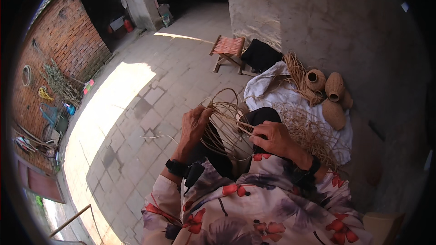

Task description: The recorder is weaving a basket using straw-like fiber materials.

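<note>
An open, half-woven wicker basket (229, 113) of thin tan strands rests over my lap between my knees, with a loop of cane arching at its far side. My left hand (195, 122) is closed on the basket's left rim, thumb and fingers pinching the strands. On the other side, my right hand (271, 137) has its fingers curled round several wicker strands (244, 125) that run across from the left. One pale loose strand (159, 136) sticks out to the left over the paving. The strands overlap too much to tell which one each fingertip grips.
At the right, a white cloth (272, 86) holds a heap of loose wicker (309, 131), a strand bundle (297, 72) and several woven vase-shaped baskets (335, 86) by the wall. A folding stool (228, 46) stands ahead beside a black cloth (261, 56). A brick wall (68, 27) is far left.
</note>
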`<state>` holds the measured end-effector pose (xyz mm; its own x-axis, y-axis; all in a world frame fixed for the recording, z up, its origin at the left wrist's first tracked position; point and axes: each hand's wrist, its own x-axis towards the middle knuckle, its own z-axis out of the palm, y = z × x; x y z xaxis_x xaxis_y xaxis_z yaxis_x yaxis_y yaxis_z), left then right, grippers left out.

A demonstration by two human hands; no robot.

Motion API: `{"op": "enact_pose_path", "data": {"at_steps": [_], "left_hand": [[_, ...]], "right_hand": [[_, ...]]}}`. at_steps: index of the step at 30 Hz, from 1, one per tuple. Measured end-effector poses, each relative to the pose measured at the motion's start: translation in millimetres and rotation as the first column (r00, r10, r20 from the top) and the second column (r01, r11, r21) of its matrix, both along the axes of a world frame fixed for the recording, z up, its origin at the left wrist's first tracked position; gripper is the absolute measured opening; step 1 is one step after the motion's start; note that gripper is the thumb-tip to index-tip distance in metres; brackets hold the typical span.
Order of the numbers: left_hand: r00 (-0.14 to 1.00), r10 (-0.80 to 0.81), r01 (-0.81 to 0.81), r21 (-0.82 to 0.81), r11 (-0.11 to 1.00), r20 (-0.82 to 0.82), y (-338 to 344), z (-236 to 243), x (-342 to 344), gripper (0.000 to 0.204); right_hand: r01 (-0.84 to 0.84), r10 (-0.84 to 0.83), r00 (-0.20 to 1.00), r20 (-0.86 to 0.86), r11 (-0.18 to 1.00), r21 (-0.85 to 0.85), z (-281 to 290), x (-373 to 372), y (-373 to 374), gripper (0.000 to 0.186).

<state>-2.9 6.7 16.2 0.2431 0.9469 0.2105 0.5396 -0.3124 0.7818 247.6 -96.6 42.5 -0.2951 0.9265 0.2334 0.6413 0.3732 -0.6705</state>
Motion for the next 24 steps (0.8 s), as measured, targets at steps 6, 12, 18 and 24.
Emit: {"op": "enact_pose_path", "data": {"at_steps": [6,12,18,24], "left_hand": [[0.995,0.018,0.006,0.236,0.972,-0.097,2.2,-5.1,16.0,0.036],[0.997,-0.012,0.007,-0.059,0.998,-0.077,6.5,10.0,4.5,0.037],[0.936,-0.216,0.196,-0.100,0.976,-0.277,2.6,14.2,21.1,0.034],[0.918,-0.307,0.274,-0.160,0.948,-0.250,5.7,15.0,23.9,0.037]], "right_hand": [[-0.249,0.346,0.890,-0.295,0.914,0.320,21.0,-21.6,-3.1,0.015],[0.125,-0.111,0.939,0.325,0.992,-0.021,-16.4,56.0,-20.3,0.045],[0.355,-0.317,0.912,0.261,0.928,-0.112,-48.5,110.2,-0.9,0.033],[0.157,-0.182,0.980,0.076,0.954,0.253,-61.0,33.6,7.4,0.017]]}}
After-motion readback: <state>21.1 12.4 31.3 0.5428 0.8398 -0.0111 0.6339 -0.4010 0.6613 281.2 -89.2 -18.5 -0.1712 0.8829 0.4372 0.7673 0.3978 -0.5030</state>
